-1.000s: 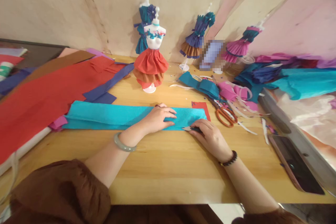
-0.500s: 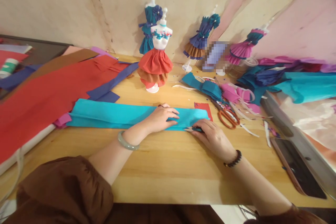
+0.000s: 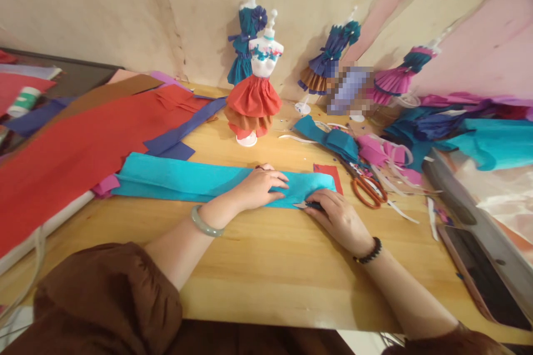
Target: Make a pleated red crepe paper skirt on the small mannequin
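A long folded strip of turquoise crepe-like material (image 3: 183,180) lies across the wooden table. My left hand (image 3: 262,187) rests on it with fingers stretched out, pressing it against the tabletop. At the strip's right end, my right hand (image 3: 337,216) is closed around a small dark-handled cutter (image 3: 312,205). Its pointed metal tip faces left and lies at the strip's near edge; the handle is mostly hidden in my fingers. A small red piece (image 3: 333,175) shows partly from behind the strip's right end.
Orange-handled scissors (image 3: 368,191) lie right of my right hand among scraps. Several little dress forms stand at the back, one with a red skirt (image 3: 256,97). Red sheets (image 3: 75,144) cover the left; a phone (image 3: 485,272) lies at the right beside a grey case (image 3: 499,233).
The whole scene has shifted slightly to the right as the camera turned a little. Both hands keep nearly the same place on the turquoise strip.
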### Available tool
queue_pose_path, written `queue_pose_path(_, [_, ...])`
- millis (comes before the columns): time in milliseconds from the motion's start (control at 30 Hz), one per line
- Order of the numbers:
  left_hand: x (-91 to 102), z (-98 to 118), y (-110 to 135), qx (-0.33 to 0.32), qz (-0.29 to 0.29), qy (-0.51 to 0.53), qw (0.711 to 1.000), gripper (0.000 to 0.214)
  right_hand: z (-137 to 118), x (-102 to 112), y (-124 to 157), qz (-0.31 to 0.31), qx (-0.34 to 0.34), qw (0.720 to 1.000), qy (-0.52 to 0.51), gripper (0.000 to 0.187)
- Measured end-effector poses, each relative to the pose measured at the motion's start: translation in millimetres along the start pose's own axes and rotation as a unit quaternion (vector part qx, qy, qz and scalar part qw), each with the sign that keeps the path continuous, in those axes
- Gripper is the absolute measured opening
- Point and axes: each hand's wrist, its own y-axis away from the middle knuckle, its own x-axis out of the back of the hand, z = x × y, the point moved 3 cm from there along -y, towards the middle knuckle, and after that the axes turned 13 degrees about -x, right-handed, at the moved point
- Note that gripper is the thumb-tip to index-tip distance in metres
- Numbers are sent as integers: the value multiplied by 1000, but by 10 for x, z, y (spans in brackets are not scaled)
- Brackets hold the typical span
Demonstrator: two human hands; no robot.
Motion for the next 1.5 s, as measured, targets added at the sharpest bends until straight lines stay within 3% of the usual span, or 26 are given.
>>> queue_pose_path(1500, [0, 4, 1, 6, -7, 2, 1000, 18, -33, 6, -1, -18, -24, 1000, 8, 14])
